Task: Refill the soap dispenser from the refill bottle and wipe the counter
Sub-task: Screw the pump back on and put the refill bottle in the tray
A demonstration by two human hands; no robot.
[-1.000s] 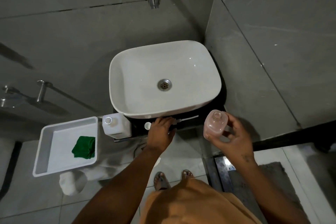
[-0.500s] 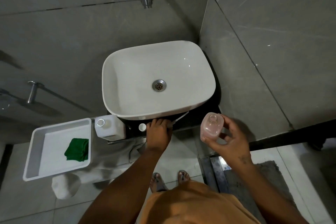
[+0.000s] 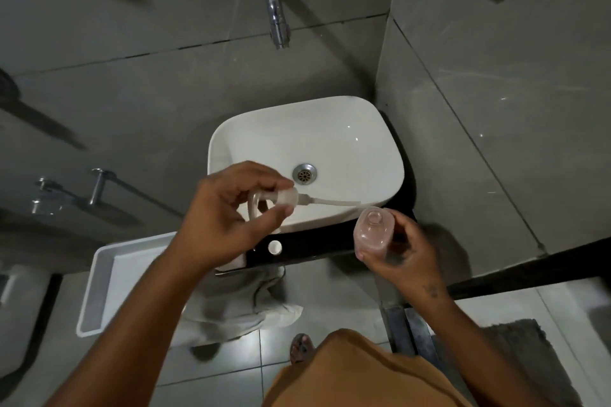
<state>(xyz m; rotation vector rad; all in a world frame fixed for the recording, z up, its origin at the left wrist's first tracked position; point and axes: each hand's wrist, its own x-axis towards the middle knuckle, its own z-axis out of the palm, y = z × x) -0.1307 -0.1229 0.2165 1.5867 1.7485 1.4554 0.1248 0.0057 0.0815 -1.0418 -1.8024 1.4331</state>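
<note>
- While the white basin (image 3: 330,142) sits on the black counter (image 3: 317,241), a grey tray (image 3: 99,291) lies left of the basin, partly hidden by the arm.
- The left hand (image 3: 224,218) hangs over the basin's front rim, fingers pinched on the pump (image 3: 284,200), its tube pointing right.
- The right hand (image 3: 400,251), at the basin's front right corner, grips the open dispenser (image 3: 373,231).
- A white cap (image 3: 274,247) lies on the counter below the basin.

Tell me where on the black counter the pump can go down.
The bare strip of black counter lies in front of the basin, between the small white cap and the dispenser bottle in the right hand. Left of the cap is crowded: the left hand, holding the pump, covers it.
</note>
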